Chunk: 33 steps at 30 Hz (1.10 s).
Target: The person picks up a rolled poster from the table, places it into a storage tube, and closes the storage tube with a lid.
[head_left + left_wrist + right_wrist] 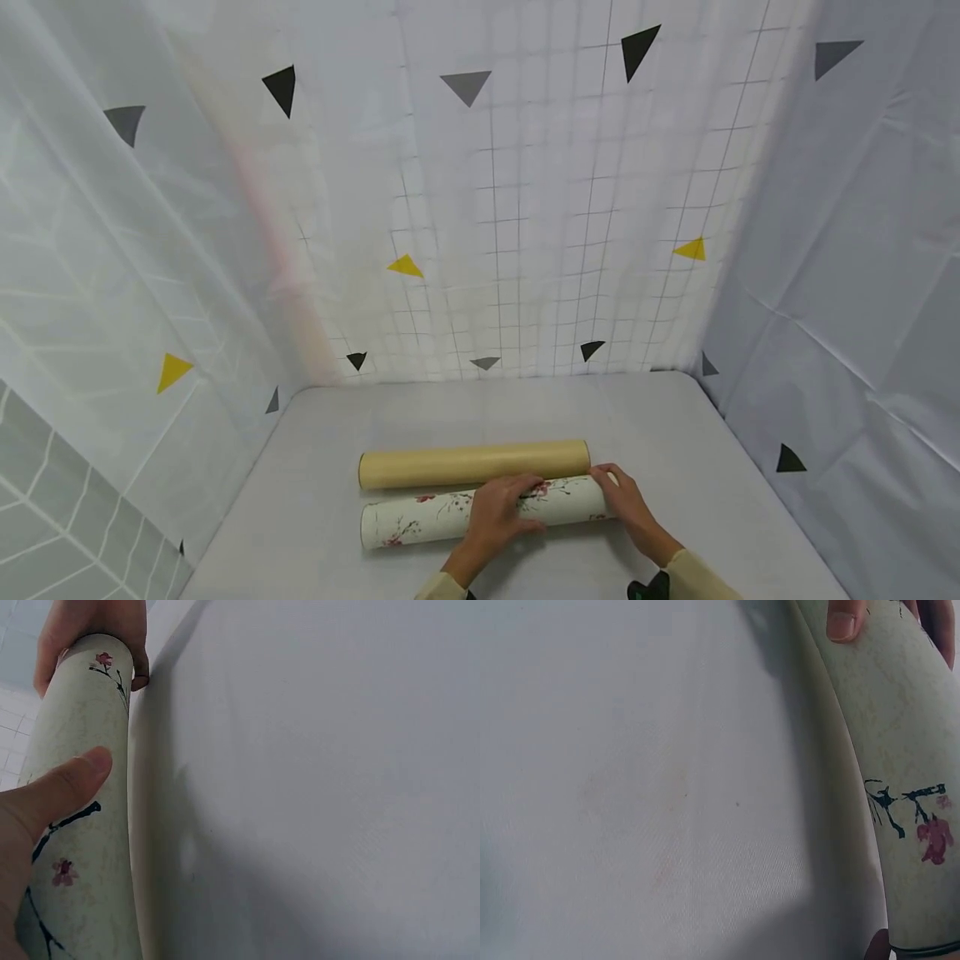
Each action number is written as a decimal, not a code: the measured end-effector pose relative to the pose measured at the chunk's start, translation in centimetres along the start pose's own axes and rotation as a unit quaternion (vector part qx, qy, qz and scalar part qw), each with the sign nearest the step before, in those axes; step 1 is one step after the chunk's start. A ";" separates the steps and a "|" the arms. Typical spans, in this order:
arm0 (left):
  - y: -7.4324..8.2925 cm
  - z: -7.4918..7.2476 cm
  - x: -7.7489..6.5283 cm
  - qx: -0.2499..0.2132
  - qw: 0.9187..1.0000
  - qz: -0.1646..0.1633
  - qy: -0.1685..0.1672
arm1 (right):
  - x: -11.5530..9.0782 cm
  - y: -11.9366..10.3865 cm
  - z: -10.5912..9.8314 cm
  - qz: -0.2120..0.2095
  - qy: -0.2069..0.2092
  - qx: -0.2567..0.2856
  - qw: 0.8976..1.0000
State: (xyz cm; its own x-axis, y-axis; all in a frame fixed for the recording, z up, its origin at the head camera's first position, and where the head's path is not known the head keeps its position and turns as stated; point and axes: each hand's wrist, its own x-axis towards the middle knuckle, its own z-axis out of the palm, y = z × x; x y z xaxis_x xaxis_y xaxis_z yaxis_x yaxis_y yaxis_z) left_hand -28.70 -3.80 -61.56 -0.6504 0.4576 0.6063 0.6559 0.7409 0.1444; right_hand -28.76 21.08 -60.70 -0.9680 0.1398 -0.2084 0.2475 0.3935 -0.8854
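A pale wallpaper roll (427,518) printed with red blossoms and dark branches lies crosswise near the front of the table. My left hand (497,512) grips it around the middle, with the thumb (71,786) along the near side in the left wrist view. At the roll's right end, my right hand (628,507) holds the rim and covers most of that opening. Only a fingertip (877,945) of the right hand shows by the roll's end in the right wrist view. Right behind the floral roll lies a plain tan roll (472,465), nearly parallel, touched by neither hand.
A white tabletop (315,467) carries both rolls. White sheeting (525,292) with a grid and black, grey and yellow triangles hangs at the back. More sheeting (862,250) closes off the sides. A dark object (649,586) sits at the right wrist.
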 end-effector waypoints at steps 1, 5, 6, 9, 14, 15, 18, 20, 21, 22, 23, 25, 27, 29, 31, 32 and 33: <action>-0.1 0.0 0.0 -0.001 1.000 0.003 0.001 | 0.0 0.0 0.0 -0.001 0.002 -0.004 1.000; -0.3 0.1 0.0 -0.004 1.000 0.008 -0.002 | -0.1 0.2 0.2 0.006 0.006 -0.016 1.000; -0.4 0.1 0.0 -0.004 1.000 0.010 -0.003 | 0.0 0.3 0.3 0.006 0.005 -0.018 1.000; -0.5 0.1 0.0 0.000 1.000 0.015 -0.006 | 0.1 0.5 0.4 0.005 0.007 -0.021 1.000; -0.5 0.1 -0.3 0.015 0.999 0.024 -0.017 | 0.5 1.1 0.6 -0.003 0.009 -0.047 0.999; -0.5 0.2 -0.3 0.018 0.999 0.026 -0.019 | 0.5 1.3 0.6 -0.003 0.010 -0.052 0.999; -0.6 0.2 -0.4 0.027 0.999 0.029 -0.027 | 0.7 1.5 0.6 -0.011 0.016 -0.061 0.998; -0.6 0.2 -0.3 0.030 0.999 0.028 -0.033 | 0.7 1.4 0.6 -0.017 0.021 -0.062 0.998; -0.6 0.1 -0.3 0.031 0.998 0.028 -0.036 | 0.7 1.3 0.6 -0.018 0.024 -0.060 0.998; -0.7 0.1 -0.3 0.034 0.998 0.029 -0.039 | 0.6 1.2 0.5 -0.020 0.027 -0.060 0.998; -0.7 0.1 -0.3 0.035 0.998 0.031 -0.041 | 0.6 1.2 0.5 -0.020 0.029 -0.060 0.998; -0.7 0.1 -0.3 0.036 0.998 0.037 -0.045 | 0.5 1.0 0.3 -0.020 0.032 -0.060 0.997; -0.7 0.1 -0.5 0.036 0.997 0.046 -0.047 | 0.3 1.0 0.2 -0.022 0.036 -0.056 0.998; -0.6 0.1 -0.6 0.036 0.997 0.054 -0.046 | 0.1 1.0 0.0 -0.026 0.043 -0.054 0.997; -0.6 0.1 -0.7 0.036 0.997 0.059 -0.044 | 0.0 0.9 -0.2 -0.037 0.055 -0.053 0.996; -0.6 0.1 -0.7 0.035 0.997 0.058 -0.044 | 0.0 0.9 -0.3 -0.043 0.061 -0.050 0.996; -0.6 0.0 -0.7 0.033 0.997 0.057 -0.044 | 0.0 0.7 -0.5 -0.050 0.067 -0.049 0.995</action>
State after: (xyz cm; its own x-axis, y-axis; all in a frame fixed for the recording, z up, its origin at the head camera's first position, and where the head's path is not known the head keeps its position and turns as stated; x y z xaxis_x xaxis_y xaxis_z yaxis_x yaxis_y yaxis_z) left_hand -28.66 -4.54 -62.07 -0.6054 0.5802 0.5448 0.7028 0.7110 0.0237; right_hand -28.53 21.80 -61.16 -0.9754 0.2124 -0.0588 0.1597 0.4971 -0.8529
